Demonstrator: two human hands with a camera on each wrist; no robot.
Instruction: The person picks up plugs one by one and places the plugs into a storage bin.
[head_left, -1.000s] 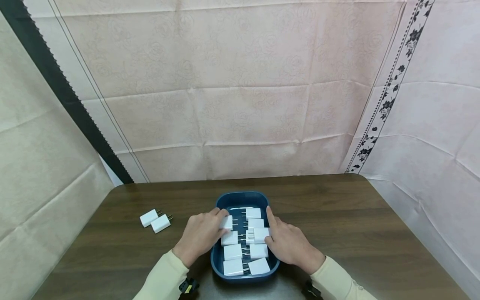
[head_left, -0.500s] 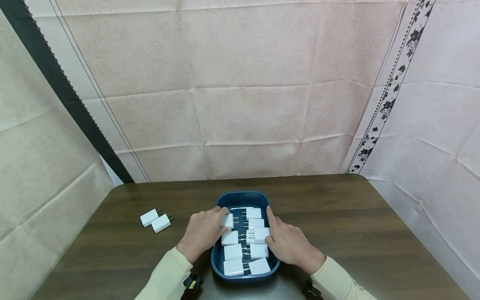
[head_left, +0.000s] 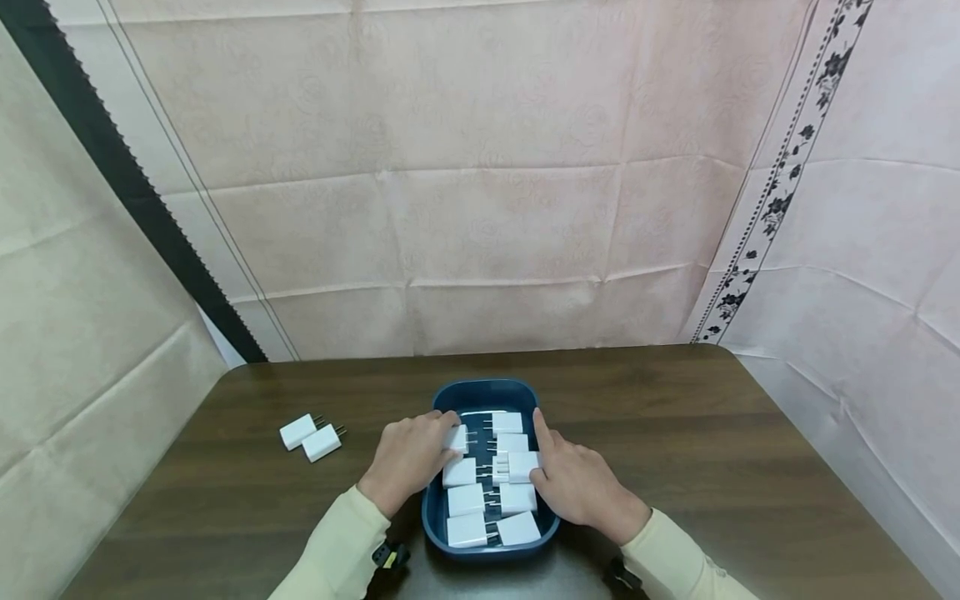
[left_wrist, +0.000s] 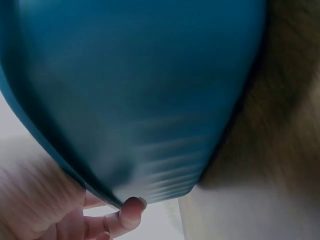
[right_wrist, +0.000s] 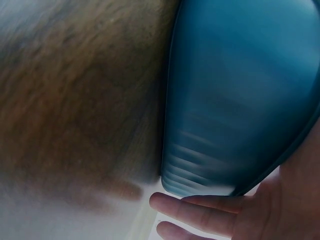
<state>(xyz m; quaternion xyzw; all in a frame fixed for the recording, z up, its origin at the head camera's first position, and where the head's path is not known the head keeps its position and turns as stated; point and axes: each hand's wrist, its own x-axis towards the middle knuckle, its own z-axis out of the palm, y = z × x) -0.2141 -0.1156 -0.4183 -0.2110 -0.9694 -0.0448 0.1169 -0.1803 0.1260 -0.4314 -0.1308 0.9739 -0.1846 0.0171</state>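
Note:
A dark blue plastic basket (head_left: 491, 553) stands on the table, holding several white charger plugs with metal prongs, laid in two columns with prongs facing inward. Over its left rim, my left hand (head_left: 411, 454) pinches a charger plug (head_left: 458, 438) at the upper left between thumb and fingers. On the other side my right hand (head_left: 581, 487) rests at the right rim, index finger straight along it. Its thumb tip is right at a charger plug (head_left: 522, 467) in the right column. Both wrist views show the basket's ribbed outer wall (left_wrist: 165, 165), with fingers (right_wrist: 195, 212) of the right hand extended below it.
Two more charger plugs (head_left: 298, 432) lie side by side on the brown wooden table (head_left: 675, 433), left of the basket. A pale patterned cloth (head_left: 495, 208) hangs behind the table and along both sides.
The left wrist and forearm have shifted slightly right, with the left fingers staying at the same charger plug. The right hand keeps its place.

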